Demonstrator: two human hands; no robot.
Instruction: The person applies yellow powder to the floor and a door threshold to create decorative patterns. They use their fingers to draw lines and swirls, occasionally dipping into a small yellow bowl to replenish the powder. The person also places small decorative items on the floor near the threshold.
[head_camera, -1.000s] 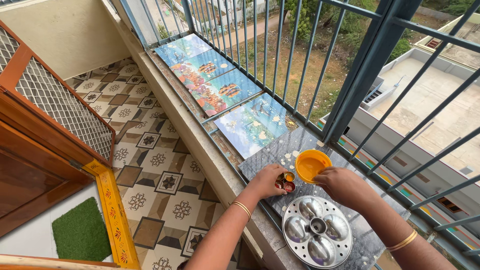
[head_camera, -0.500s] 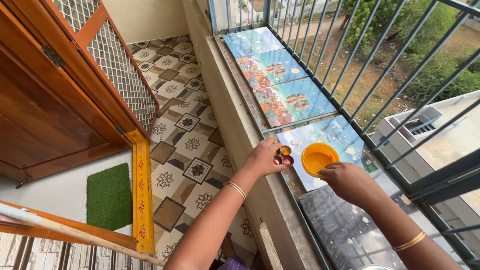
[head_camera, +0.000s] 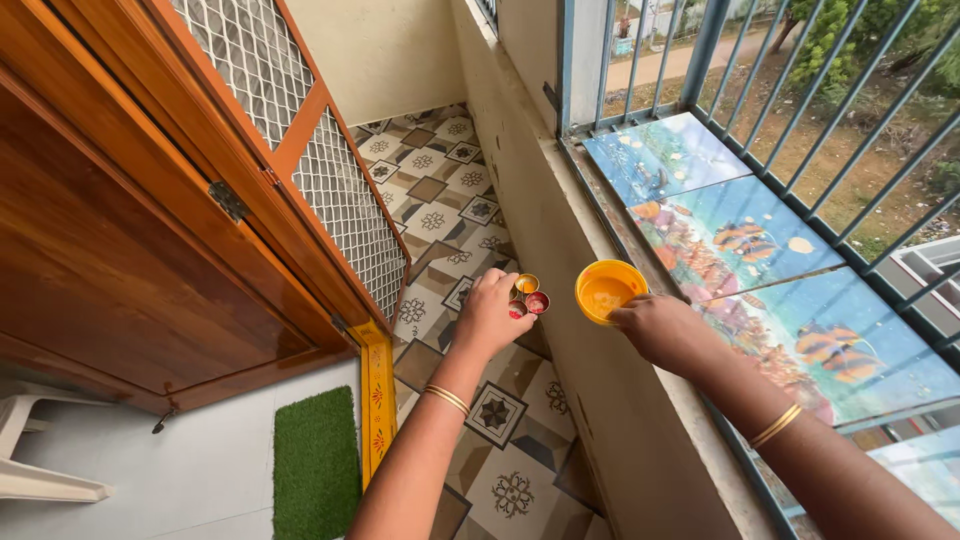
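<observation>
My left hand (head_camera: 488, 312) holds a small cluster of round cups (head_camera: 528, 296) with red and yellow powder, lifted over the patterned floor. My right hand (head_camera: 662, 328) grips a yellow bowl (head_camera: 606, 289) by its near rim, level with the top of the low balcony wall (head_camera: 590, 330). The two hands are a short way apart, both in front of me. A gold bangle sits on each wrist.
Picture tiles (head_camera: 740, 240) with fish scenes line the ledge behind blue railing bars (head_camera: 700, 50). A wooden door with a mesh panel (head_camera: 340, 190) stands at left above a painted yellow threshold (head_camera: 377, 400). A green mat (head_camera: 316, 460) lies on the floor.
Both hands lifted the cups and the yellow bowl off the ledge and carried them left over the balcony wall. My view turned toward the door; the steel tray dropped out of sight.
</observation>
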